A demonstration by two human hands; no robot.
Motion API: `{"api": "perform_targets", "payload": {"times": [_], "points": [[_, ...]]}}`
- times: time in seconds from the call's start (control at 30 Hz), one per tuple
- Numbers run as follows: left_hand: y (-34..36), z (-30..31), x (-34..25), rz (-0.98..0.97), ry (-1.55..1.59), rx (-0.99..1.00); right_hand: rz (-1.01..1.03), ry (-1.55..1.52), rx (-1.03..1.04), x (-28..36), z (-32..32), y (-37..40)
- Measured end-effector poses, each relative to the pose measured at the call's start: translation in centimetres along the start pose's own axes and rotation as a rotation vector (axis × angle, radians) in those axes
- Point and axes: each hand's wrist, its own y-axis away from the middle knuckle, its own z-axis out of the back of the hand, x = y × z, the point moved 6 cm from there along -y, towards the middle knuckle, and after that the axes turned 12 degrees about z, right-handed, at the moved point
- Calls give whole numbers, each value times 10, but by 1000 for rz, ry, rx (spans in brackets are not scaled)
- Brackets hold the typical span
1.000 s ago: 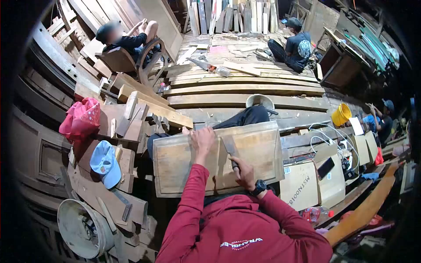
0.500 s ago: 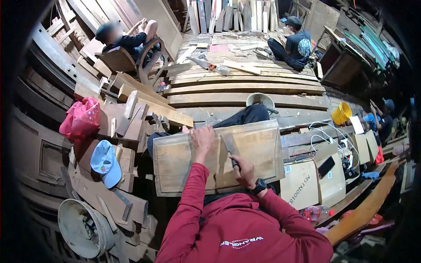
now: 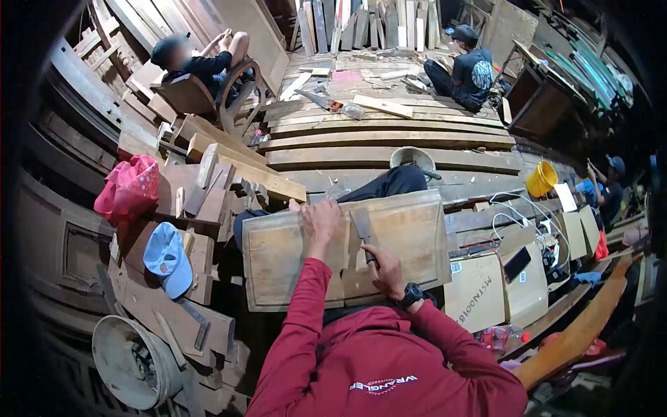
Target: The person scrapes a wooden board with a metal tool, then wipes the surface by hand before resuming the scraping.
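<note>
Wooden panel (image 3: 410, 240) lies across the seated person's lap, long side running left to right, dark-trousered knee (image 3: 392, 184) showing past the far edge. Bevelled border; surface patchy, pale and brown.

Flat-bladed scraper (image 3: 362, 227) over the panel, right of its middle, blade pointing far and slightly left. Right hand (image 3: 386, 273) has its fingers wrapped round the handle. Black watch (image 3: 411, 295) on that wrist.

Left hand (image 3: 322, 221) at the panel's far edge, left of the scraper. Fingers bent over the edge, tips hidden; cannot tell whether they clasp it. Both sleeves dark red.

Right of the panel: cardboard box (image 3: 474, 295), dark phone (image 3: 517, 265) on a flap. Plastic bottle (image 3: 501, 338) nearer; yellow bucket (image 3: 540, 182) farther off.

Left: light-blue cap (image 3: 167, 260) on boards, pink dotted bag (image 3: 130, 187) beyond it, grimy pail (image 3: 111, 368) at the near left.

Far side: timber beams (image 3: 389, 142) laid in rows; one person (image 3: 198, 69) in a chair at far left, another (image 3: 469, 73) seated low at far right.
</note>
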Motion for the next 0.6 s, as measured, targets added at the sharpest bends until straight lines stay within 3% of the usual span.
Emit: {"api": "perform_targets", "payload": {"times": [0.03, 0.2, 0.3, 0.33, 0.43, 0.6], "points": [[-2, -1, 0, 7, -1, 3, 15, -9, -54, 1, 4, -3], [2, -7, 6, 17, -6, 6, 58, 6, 65, -1, -11, -2], [-2, -5, 2, -20, -1, -80, -10, -37, 5, -6, -1, 0], [-3, -3, 1, -16, 12, -78, 110, -23, -91, 2, 7, -1], [-1, -14, 9, 3, -15, -48, 36, -60, 17, 5, 3, -2], [0, 3, 2, 26, 0, 3, 29, -35, -44, -6, 2, 1]]}}
